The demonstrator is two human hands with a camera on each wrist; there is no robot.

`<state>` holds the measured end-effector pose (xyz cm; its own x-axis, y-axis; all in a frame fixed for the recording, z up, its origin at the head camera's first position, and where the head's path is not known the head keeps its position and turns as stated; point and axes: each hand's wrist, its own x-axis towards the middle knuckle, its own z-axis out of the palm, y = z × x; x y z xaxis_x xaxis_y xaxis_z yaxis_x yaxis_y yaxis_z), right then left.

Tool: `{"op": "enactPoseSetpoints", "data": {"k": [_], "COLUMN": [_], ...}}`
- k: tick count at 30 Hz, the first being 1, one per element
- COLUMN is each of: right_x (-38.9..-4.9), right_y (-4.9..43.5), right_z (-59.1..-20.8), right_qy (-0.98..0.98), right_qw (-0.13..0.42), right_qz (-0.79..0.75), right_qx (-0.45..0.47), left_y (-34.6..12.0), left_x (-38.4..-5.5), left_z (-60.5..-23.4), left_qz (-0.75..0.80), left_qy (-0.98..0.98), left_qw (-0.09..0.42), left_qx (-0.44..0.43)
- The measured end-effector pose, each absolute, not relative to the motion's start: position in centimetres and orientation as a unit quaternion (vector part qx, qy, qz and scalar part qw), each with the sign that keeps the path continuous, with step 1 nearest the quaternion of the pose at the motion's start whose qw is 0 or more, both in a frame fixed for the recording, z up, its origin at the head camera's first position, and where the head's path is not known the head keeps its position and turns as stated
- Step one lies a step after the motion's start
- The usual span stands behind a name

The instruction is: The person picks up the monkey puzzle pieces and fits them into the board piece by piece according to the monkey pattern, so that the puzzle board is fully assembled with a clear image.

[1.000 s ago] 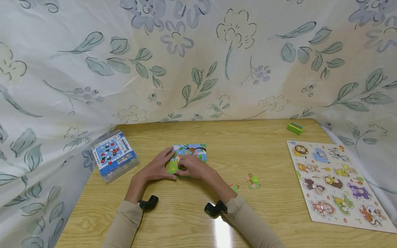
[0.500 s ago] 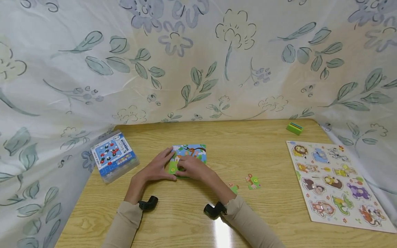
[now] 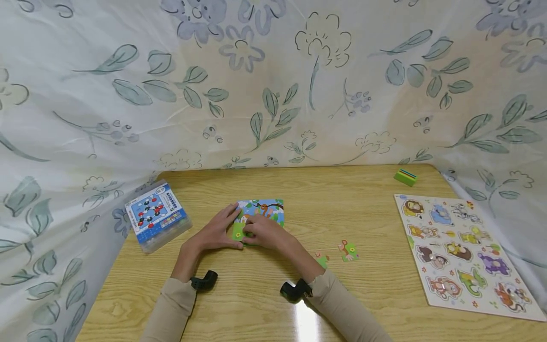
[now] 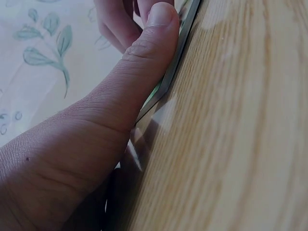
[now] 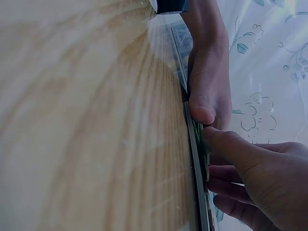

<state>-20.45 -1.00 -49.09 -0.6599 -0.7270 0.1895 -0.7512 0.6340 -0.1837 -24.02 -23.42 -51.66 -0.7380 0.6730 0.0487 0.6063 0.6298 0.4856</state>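
Note:
A small jigsaw puzzle (image 3: pixel 277 216) with a blue, green and tree-branch picture lies flat on the table in the head view. Along its left edge rests my left hand (image 3: pixel 215 232), thumb and fingers spread wide, the thumb at the near corner. My right hand (image 3: pixel 267 231) bends over the puzzle's near part, its fingers curled and pinching a puzzle piece that they mostly hide. In the right wrist view, the right thumb (image 5: pixel 231 144) meets the board's near edge close to the left thumb (image 5: pixel 202 108). Two loose puzzle pieces, one with a mouse-like figure (image 3: pixel 348 250), lie right of the right forearm.
A clear plastic box with a molecule picture (image 3: pixel 158 216) stands at the left. A large animal peg board (image 3: pixel 438 247) lies at the right, with a small green block (image 3: pixel 405 177) behind it. Floral cloth (image 3: pixel 273 95) hangs along the table's back and sides.
The right hand's fingers have shifted slightly over the near part of the puzzle. My left hand and the loose pieces stay where they were.

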Motion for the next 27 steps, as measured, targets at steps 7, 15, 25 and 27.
{"op": "enactPoseSetpoints", "data": {"k": [7, 15, 25, 27], "right_x": [-20.51, -20.46, -20.51, -20.52], "right_y": [-1.07, -1.02, -1.00, -1.01], "right_z": [-49.32, -49.57, -49.53, -49.51], "right_qy": [-0.902, -0.899, -0.898, -0.899], "right_qw": [0.050, 0.060, 0.066, 0.064], "right_qz": [0.125, 0.128, 0.123, 0.122], "right_qx": [0.410, 0.415, 0.417, 0.415], "left_y": [-23.41, -23.40, -23.39, -23.38], "left_x": [-24.01, -23.94, -23.88, -23.92], "left_z": [-51.88, -51.85, -51.74, -51.79], "left_qz": [0.239, 0.241, 0.244, 0.243], "left_qy": [0.900, 0.901, 0.901, 0.900], "left_qw": [0.060, 0.065, 0.063, 0.061], "left_qx": [0.358, 0.354, 0.354, 0.355]}}
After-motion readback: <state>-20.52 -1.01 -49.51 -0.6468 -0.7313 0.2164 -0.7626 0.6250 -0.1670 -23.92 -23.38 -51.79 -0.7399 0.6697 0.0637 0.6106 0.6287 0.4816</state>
